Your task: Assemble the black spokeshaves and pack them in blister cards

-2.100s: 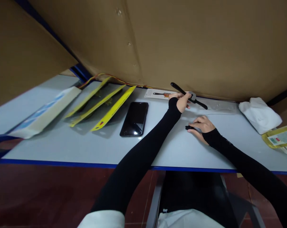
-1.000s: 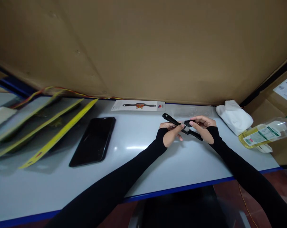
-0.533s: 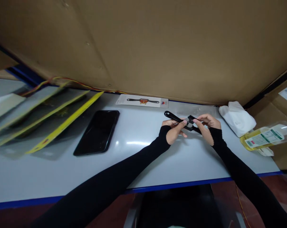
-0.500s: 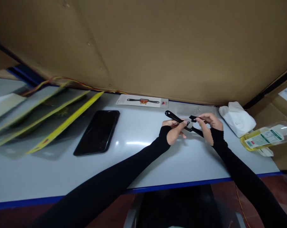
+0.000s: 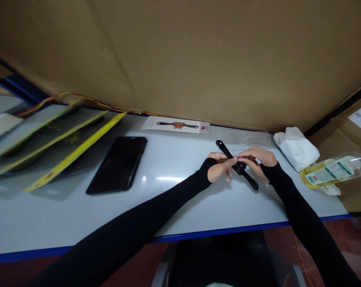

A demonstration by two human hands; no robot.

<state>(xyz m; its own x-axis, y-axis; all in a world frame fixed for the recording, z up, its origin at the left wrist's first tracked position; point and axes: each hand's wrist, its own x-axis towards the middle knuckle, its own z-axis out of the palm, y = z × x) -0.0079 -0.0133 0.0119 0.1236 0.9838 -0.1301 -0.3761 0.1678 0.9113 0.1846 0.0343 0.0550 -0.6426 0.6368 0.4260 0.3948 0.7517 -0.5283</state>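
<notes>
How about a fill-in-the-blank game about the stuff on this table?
1. The left hand and the right hand hold one long tool between them, and its colour is ____.
2. The phone lies flat on the table, on the ____ side of both hands.
3. The crumpled cloth next to the bottle of yellow liquid is ____.
Missing words: black, left, white.
</notes>
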